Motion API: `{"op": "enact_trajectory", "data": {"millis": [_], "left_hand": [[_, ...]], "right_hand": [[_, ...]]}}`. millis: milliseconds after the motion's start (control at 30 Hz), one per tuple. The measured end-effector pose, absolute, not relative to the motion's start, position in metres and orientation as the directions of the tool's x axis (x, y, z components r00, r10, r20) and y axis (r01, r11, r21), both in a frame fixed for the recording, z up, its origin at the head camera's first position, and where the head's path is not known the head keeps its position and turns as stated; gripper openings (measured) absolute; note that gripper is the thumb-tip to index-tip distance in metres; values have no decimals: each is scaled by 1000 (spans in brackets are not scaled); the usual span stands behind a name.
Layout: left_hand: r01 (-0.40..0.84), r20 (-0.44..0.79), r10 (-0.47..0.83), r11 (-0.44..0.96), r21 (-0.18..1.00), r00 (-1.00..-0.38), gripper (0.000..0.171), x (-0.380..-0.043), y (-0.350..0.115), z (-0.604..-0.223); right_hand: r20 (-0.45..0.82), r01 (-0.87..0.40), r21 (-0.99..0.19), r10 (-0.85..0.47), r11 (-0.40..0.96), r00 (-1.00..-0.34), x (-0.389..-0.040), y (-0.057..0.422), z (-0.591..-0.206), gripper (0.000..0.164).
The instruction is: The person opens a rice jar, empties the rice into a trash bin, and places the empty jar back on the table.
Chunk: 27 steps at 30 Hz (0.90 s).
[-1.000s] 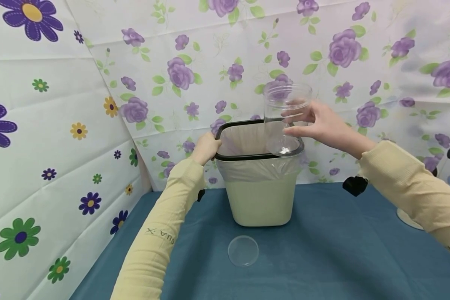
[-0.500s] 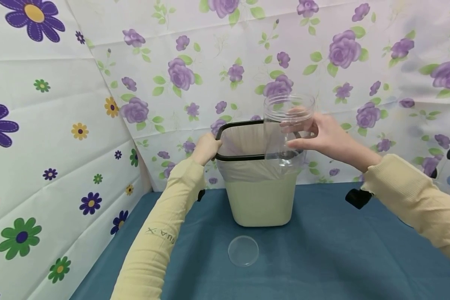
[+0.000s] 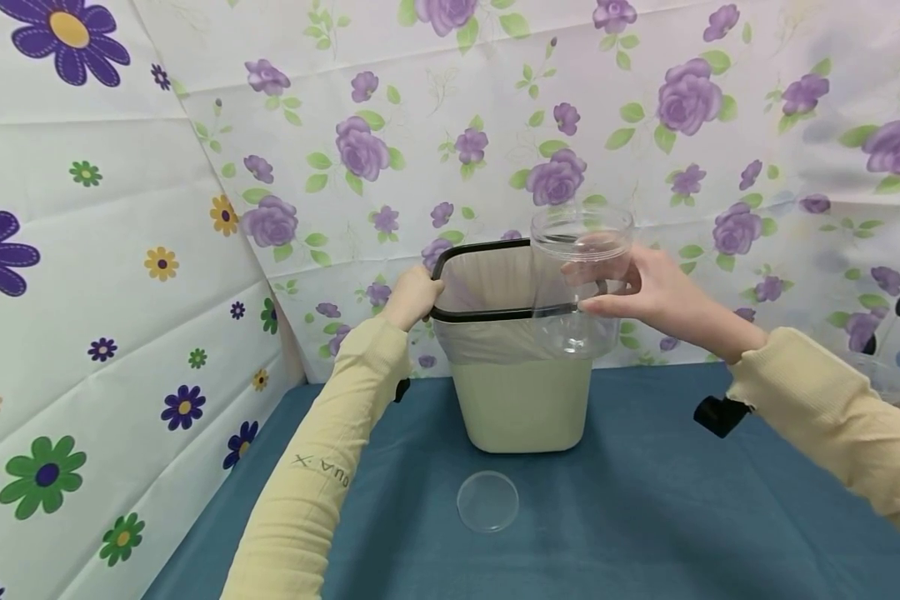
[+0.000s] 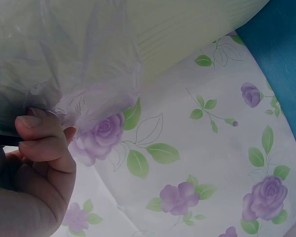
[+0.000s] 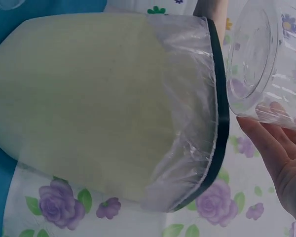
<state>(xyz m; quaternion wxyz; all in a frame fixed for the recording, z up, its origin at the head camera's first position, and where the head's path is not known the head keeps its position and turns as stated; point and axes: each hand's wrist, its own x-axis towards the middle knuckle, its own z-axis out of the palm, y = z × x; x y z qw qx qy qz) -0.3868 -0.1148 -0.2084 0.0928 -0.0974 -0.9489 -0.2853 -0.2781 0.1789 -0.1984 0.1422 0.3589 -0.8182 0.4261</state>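
One jar lowered, right grip holding it, left grip clasping one bin rim

A clear, wide-mouthed jar is held upright by the right hand, near the black rim of a pale green bin. The bin stands upright, its translucent liner folded over the rim, which the left hand grips.

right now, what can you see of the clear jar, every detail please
The clear jar is a plastic-looking cylinder with ridges below its round mouth, which looks open; no contents show. It is roughly upright, held aloft by the right hand gripping its side. In the head view it overlaps the bin; contact there is unclear.
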Motion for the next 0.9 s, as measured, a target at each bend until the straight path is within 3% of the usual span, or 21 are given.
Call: {"op": "enact_trajectory", "data": {"millis": [200,900], "left_hand": [[242,238,132,818,523,-962,38,-387,-116,-208],[249,249,130,807,536,-960,38,-385,-115,-209]], "right_hand": [[512,-705,-613,-499,357,-699,-275,178,-209,61],[540,-720,-689,-600,88,-590,-269,173,-253,60]]}}
